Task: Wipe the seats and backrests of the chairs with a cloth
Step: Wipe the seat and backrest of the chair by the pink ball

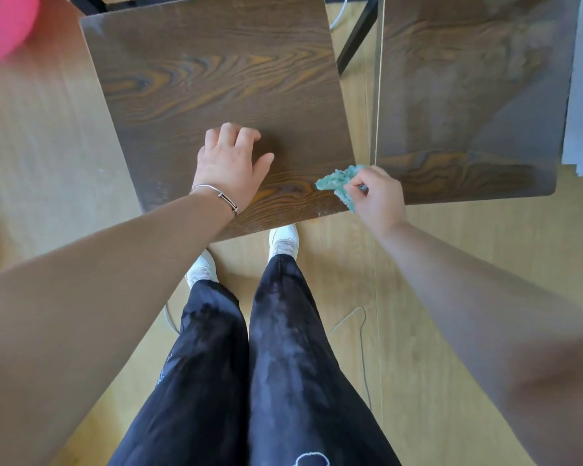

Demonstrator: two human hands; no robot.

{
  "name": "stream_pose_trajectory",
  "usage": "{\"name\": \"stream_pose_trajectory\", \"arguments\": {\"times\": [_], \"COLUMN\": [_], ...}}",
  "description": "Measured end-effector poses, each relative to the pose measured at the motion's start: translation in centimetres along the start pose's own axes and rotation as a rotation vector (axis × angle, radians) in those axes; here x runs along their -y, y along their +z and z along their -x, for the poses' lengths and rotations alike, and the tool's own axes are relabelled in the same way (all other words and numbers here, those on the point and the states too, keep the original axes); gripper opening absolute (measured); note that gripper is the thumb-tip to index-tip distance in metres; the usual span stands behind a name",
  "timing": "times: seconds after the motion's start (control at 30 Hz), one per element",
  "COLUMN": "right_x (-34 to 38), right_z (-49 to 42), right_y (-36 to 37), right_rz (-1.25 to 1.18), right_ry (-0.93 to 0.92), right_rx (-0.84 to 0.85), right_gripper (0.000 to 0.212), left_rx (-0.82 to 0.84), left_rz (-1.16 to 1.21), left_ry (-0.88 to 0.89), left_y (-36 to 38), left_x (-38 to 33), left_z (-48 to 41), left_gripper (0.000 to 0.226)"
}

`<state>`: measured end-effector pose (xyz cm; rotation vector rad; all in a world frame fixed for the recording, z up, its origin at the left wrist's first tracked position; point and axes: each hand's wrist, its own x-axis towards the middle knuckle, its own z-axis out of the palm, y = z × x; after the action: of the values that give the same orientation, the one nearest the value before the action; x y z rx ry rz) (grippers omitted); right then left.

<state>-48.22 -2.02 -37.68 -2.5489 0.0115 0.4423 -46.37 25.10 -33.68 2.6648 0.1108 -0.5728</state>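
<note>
Pinching the teal cloth (336, 183) with the right hand (379, 196), fingers curled round it, at the near-right corner of the dark wooden chair seat (216, 79); cloth touches the seat. The left hand (229, 163) rests palm-down on the same seat near its front edge, fingers relaxed, holding nothing; bracelet (216, 193) on that wrist. The second seat (468, 95) sits just beside, right. The pink ball (4, 25) is top-left on the floor (48, 146).
</note>
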Motion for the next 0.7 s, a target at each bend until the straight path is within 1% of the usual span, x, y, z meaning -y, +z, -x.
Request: {"name": "stream_pose_trajectory", "arguments": {"times": [0.17, 0.23, 0.5, 0.7], "right_x": [1.3, 2.2, 10.3, 14.7], "right_z": [1.8, 2.8, 6.4, 7.2], "right_y": [2.3, 3.5, 11.0, 14.5], "right_rz": [-0.019, -0.03, -0.123, -0.163], "right_ry": [0.162, 0.205, 0.259, 0.267], "right_rx": [-0.184, -0.223, -0.262, -0.292], "right_gripper": [0.013, 0.013, 0.01, 0.01], "left_rx": [-0.01, -0.014, -0.034, -0.059], "left_rz": [-0.007, -0.008, 0.003, 0.045], "left_ry": [-0.001, -0.01, -0.055, -0.122], "left_y": [-0.6, -0.9, -2.2, -2.8], "left_x": [2.9, 4.3, 9.8, 15.2], "left_z": [1.7, 2.4, 5.1, 8.0], "left_gripper": [0.045, 0.045, 0.045, 0.045]}}
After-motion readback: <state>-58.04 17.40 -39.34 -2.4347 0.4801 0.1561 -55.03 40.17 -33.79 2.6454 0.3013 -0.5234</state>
